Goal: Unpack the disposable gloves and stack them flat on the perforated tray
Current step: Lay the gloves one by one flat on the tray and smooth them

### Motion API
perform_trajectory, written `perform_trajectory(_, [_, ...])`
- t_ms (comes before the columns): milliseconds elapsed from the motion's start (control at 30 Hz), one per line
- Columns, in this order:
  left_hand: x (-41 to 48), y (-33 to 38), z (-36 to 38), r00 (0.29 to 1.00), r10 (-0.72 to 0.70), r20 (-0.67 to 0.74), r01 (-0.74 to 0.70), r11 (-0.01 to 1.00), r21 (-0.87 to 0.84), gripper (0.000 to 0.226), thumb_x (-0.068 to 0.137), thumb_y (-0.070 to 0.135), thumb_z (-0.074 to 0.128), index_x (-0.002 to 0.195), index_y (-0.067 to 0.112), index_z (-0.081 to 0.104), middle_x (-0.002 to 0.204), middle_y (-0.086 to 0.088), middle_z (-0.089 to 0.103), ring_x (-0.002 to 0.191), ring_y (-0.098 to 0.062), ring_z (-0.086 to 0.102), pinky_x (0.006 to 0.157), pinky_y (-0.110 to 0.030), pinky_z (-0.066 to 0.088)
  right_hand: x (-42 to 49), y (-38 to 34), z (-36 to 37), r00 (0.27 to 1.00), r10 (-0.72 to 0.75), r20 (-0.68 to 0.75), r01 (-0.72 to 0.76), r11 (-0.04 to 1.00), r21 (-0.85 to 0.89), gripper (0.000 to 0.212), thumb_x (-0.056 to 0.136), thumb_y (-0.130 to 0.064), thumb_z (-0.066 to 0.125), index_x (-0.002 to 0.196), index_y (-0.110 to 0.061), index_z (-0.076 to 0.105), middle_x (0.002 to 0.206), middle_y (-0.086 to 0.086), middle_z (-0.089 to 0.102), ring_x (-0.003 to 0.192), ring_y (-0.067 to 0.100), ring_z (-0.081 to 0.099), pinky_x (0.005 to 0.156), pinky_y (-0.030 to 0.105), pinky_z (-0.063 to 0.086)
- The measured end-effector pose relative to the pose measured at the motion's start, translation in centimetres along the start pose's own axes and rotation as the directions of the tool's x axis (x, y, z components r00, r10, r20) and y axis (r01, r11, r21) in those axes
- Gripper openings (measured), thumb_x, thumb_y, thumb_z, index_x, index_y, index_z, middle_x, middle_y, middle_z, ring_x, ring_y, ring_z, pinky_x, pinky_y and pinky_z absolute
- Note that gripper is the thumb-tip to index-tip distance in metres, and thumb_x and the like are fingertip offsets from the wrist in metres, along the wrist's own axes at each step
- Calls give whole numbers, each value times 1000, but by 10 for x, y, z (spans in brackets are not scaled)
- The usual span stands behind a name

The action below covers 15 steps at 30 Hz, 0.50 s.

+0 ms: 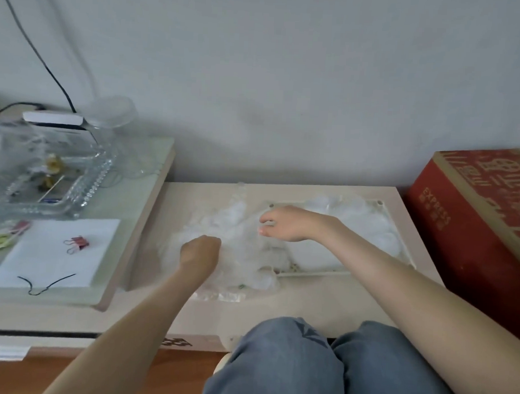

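A heap of thin, clear disposable gloves (235,255) lies crumpled on the beige table, spilling over the left edge of the white perforated tray (315,272). More clear gloves (367,225) lie spread on the tray's far right part. My left hand (201,251) is curled into the heap and grips the plastic. My right hand (287,226) reaches across the tray's left end, its thumb and fingers pinching a glove at the heap's upper edge.
A red cardboard box (472,224) stands close on the right of the table. On the raised desk to the left are a glass tray (45,181), a white sheet (56,253) with a pink binder clip (76,244), and cables. My knees (320,363) sit below the table's front edge.
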<state>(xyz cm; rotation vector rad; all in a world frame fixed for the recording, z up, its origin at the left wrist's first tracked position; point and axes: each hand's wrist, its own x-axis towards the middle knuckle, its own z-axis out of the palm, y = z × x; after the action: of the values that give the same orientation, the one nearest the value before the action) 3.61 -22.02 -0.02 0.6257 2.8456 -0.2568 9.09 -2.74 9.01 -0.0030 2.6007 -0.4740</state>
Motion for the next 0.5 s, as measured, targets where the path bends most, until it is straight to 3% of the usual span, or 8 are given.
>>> perform_trajectory(67, [-1,-2,-8,998,-35,-46,29,992,-120,32,95,3,38,113,17,61,105,-6,66,95,-26,64,68,-30,43,-1,3,1,1000,28,-5,-28,995,93,36,101,-43,36,87,-17,56,90,0,53,95,25,50,66,25,34])
perform_trajectory(133, [-5,-2,-23,986,-54,-159,5,957,-290,27,100,12,34,111,15,59,99,-8,66,90,-29,62,65,-31,41,0,7,1,996,64,67,-83,938,336,47,98,-52,38,112,-12,59,110,4,60,101,19,57,85,28,43])
perform_trajectory(200, [-15,5,-44,948,-102,-301,-48,891,-452,27,102,22,33,98,10,57,81,-7,59,80,-32,59,61,-33,36,0,10,2,992,51,118,-106,841,530,66,92,-60,45,137,-13,46,135,3,52,113,14,56,103,30,42])
perform_trajectory(300, [-29,30,-78,909,-104,-403,-159,809,-567,23,99,20,37,87,11,54,71,-7,52,71,-34,53,59,-33,29,-3,13,1,994,-49,95,-41,650,759,85,85,-53,61,152,-19,21,150,-3,38,129,10,47,112,29,34])
perform_trajectory(400, [-33,63,-103,928,8,-373,-220,821,-527,20,94,13,40,103,13,58,84,-11,60,73,-31,54,61,-32,35,-10,21,-2,980,-192,-43,127,451,883,50,88,-36,61,135,-24,49,134,-8,57,127,6,49,111,27,35])
perform_trajectory(500, [-28,90,-115,932,98,-350,-267,838,-475,23,94,15,39,109,15,57,93,-9,63,79,-26,54,64,-31,36,-21,37,-4,960,-160,-230,267,271,925,28,99,-20,48,115,1,59,110,8,65,107,20,62,95,30,49])
